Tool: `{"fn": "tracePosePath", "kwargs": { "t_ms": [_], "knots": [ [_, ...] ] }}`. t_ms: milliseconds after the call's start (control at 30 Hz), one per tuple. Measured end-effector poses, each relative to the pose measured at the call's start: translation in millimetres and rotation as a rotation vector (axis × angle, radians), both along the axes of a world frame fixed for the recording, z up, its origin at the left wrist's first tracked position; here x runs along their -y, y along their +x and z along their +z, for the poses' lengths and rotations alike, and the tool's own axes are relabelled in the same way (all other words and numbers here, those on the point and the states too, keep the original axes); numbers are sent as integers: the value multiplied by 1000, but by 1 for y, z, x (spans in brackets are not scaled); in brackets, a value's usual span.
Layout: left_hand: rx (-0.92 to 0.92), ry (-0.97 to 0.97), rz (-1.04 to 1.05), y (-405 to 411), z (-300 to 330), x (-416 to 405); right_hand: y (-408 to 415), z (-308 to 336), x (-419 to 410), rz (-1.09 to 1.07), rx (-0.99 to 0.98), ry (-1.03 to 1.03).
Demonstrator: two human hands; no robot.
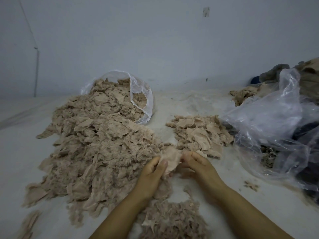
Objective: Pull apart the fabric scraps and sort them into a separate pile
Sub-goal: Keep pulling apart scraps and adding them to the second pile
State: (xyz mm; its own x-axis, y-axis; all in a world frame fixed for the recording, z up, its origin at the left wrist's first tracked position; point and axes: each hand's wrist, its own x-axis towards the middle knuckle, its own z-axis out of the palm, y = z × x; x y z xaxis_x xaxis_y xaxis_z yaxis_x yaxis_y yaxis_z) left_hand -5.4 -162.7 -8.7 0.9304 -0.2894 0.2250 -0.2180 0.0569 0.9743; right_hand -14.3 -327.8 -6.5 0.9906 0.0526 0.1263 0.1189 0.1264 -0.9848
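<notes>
Head view: two hands, left hand and right hand, both pinching one scrap between two piles.

Bottom scrap heap cut off by frame edge.

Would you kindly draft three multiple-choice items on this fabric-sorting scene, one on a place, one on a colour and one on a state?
1. Where does the smaller pile of scraps lie, seen from the person?
A. right of the large heap
B. inside the open bag
C. left of the large heap

2. What colour are the scraps?
A. dark blue
B. beige-pink
C. green

3. How is the scrap in hand held?
A. by the left hand alone
B. lying untouched
C. by both hands

Answers:
1 A, it sits right of the large heap.
2 B, every pile is beige-pink.
3 C, left hand and right hand both pinch it.
</notes>
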Motion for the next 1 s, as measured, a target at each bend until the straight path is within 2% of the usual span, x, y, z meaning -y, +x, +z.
{"fn": "tracePosePath", "kwargs": {
  "t_ms": [100,300,367,500,567,667,833,900,1000],
  "knots": [
    [-4,27,-48,-3,0,2,-3,-3,-10,47,-62,-23],
    [-60,-60,-9,-1,1,0,4,4,1,-192,-134,284],
    [-62,-73,-25,0,1,-2,4,3,3,-117,-183,271],
    [-12,33,-116,-2,-2,2,1,-4,-10,140,-264,186],
    [-8,57,-103,-1,-4,2,2,-5,-9,106,-242,195],
    [-62,-26,-102,0,-2,-2,6,-5,-2,-8,-262,234],
    [23,66,-154,0,-4,-2,-3,-3,-11,203,-263,94],
    [48,100,-140,1,-5,-3,-3,-1,-12,159,-263,142],
    [-24,59,-133,3,-4,-6,-2,1,-8,73,-274,184]
  ]
}}
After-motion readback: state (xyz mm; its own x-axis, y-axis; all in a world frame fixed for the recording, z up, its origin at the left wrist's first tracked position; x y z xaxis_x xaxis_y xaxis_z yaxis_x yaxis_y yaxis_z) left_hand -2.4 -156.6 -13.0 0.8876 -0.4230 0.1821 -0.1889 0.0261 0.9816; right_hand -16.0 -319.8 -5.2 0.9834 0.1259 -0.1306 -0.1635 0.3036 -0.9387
